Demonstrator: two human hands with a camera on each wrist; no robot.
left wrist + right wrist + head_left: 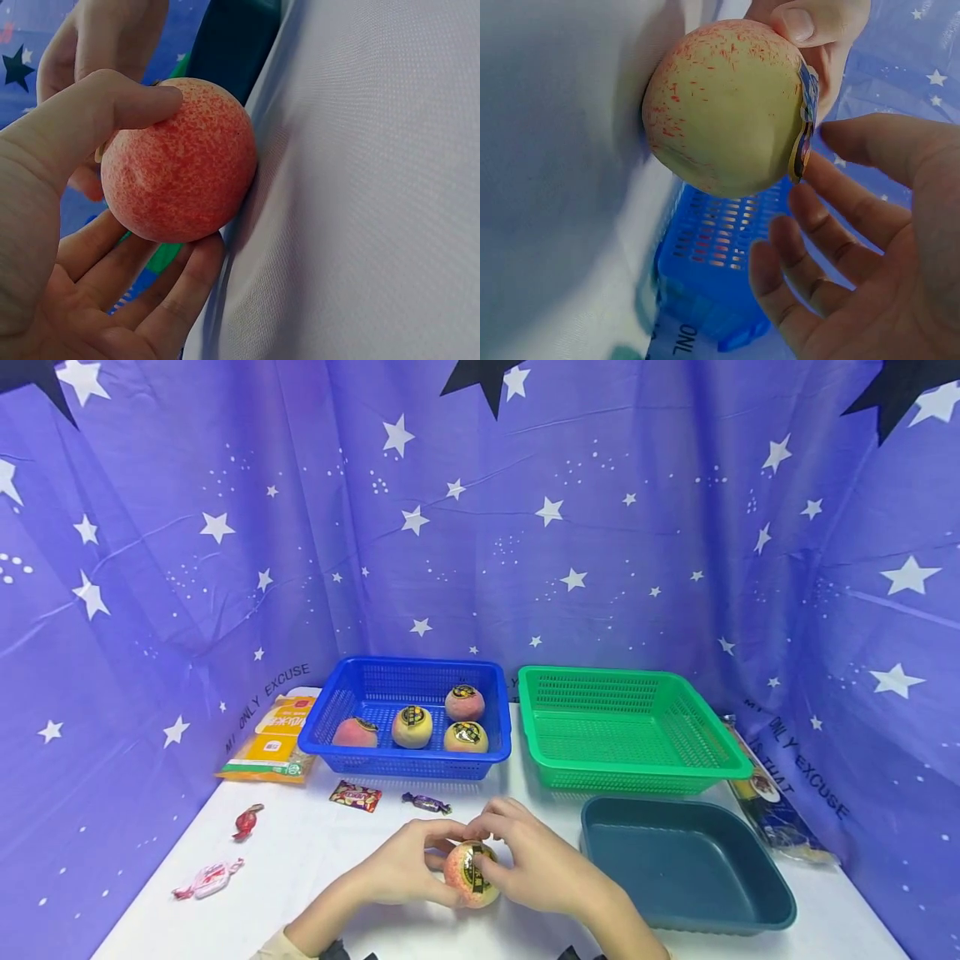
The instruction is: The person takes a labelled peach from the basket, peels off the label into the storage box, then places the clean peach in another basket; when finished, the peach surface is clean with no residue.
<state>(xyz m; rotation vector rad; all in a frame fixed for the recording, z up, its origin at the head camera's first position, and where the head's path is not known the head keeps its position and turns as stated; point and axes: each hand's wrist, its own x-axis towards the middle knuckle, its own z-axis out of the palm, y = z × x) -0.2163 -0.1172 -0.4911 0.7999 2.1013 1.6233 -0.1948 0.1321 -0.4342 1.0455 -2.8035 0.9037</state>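
A peach (187, 169), red on one side and pale yellow on the other, sits on the white table at the front middle. My left hand (408, 867) grips it, thumb on one side and fingers on the other. A black-and-gold sticker (803, 124) lies on its upper face, with a lower edge standing slightly off the skin. My right hand (536, 864) is over the peach, its thumb at the sticker and its other fingers loosely bent beside the fruit. In the right wrist view, those fingers (840, 232) are spread and do not wrap the peach.
Behind stands a blue basket (405, 766) holding several stickered peaches. To its right are a green basket (637, 774) and a dark teal tray (675, 860). Wrapped candies (356, 796) lie at the left and middle. Packaged food bags (273, 739) flank the baskets.
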